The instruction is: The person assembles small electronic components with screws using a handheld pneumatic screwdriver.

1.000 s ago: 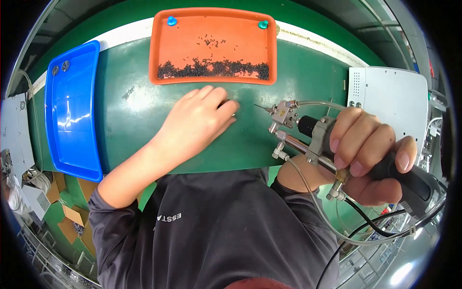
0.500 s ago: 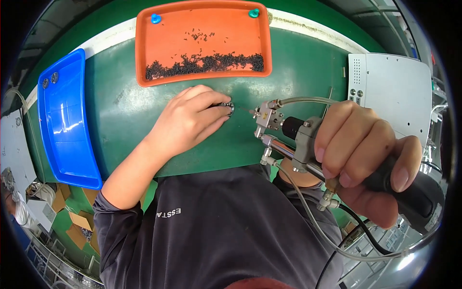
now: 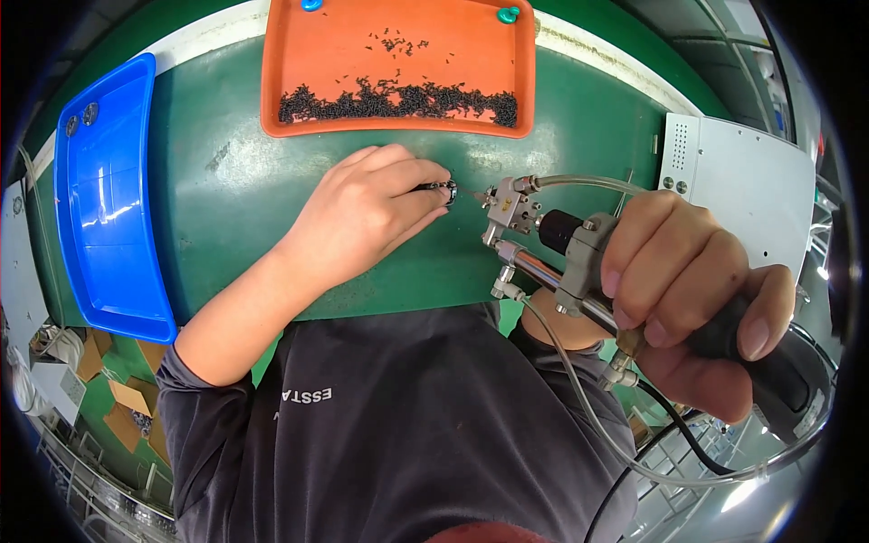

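Note:
My left hand [image 3: 362, 213] rests on the green table [image 3: 235, 208] and pinches a small dark metal part [image 3: 438, 189] between thumb and fingertips. My right hand [image 3: 692, 299] grips the black handle of a pen-like metal tool [image 3: 543, 249] with thin tubes and a cable attached. The tool's tip [image 3: 480, 195] points left, a short gap from the small part. An orange tray [image 3: 398, 68] with a row of several small dark pieces lies just beyond my left hand.
A blue tray [image 3: 104, 190] with two small round items in its far corner sits at the left. A grey metal box [image 3: 738, 195] stands at the right. Boxes lie on the floor below the table's left edge.
My right hand has brought the tool closer to the camera and its tip nearer the small part. My left hand has stayed put on the table, holding the part.

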`<state>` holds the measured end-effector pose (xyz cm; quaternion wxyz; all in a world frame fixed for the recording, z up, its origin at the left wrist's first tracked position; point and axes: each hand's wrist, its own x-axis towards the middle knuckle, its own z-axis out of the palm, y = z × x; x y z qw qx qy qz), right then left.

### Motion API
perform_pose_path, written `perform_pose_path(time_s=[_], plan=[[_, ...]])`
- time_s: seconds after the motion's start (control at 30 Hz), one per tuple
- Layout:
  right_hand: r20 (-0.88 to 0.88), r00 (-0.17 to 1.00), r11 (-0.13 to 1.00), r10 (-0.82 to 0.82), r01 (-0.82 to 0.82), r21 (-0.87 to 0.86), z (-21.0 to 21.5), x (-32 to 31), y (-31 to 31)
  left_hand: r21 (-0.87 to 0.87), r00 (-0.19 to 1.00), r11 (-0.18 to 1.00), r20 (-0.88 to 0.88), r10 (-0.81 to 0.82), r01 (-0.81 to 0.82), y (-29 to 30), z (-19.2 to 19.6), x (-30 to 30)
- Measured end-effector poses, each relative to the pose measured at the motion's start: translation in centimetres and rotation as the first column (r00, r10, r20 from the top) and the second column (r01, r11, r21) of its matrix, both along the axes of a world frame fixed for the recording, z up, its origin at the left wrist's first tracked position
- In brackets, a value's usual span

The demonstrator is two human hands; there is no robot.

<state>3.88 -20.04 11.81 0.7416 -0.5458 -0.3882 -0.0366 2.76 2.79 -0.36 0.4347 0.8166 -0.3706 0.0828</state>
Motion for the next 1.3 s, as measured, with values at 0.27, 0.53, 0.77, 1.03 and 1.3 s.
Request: perform_pose_path(time_s=[0.27, 0.53, 0.77, 1.03, 1.3], plan=[[-0.011, 0.999, 0.990, 0.050, -0.051, -0.130, 1.1, 1.0, 1.0, -0.025, 1.000, 1.000, -0.004, 0.003, -0.003, 0.0, 0.3, 0.3], [0.004, 0.997, 0.997, -0.075, 0.075, -0.025, 1.2, -0.7, 1.0, 0.053, 1.000, 0.998, 0.002, -0.019, 0.018, 0.7, 0.4, -0.2], [0.010, 0.999, 0.998, -0.033, 0.032, 0.056, 1.9, -0.8, -1.5, 0.047, 1.000, 0.999, 0.022, -0.003, 0.002, 1.1, -0.1, 0.4], [-0.044, 0.999, 0.998, 0.026, -0.023, 0.054, 0.5, -0.1, -0.7, 0.056, 0.999, 0.998, -0.029, 0.035, -0.034, 1.2, -0.3, 0.1], [-0.058, 0.998, 0.999, 0.006, -0.003, 0.054, 0.7, -0.7, 0.3, -0.038, 0.999, 0.999, -0.037, -0.002, 0.000, 0.4, 0.5, 0.3]])
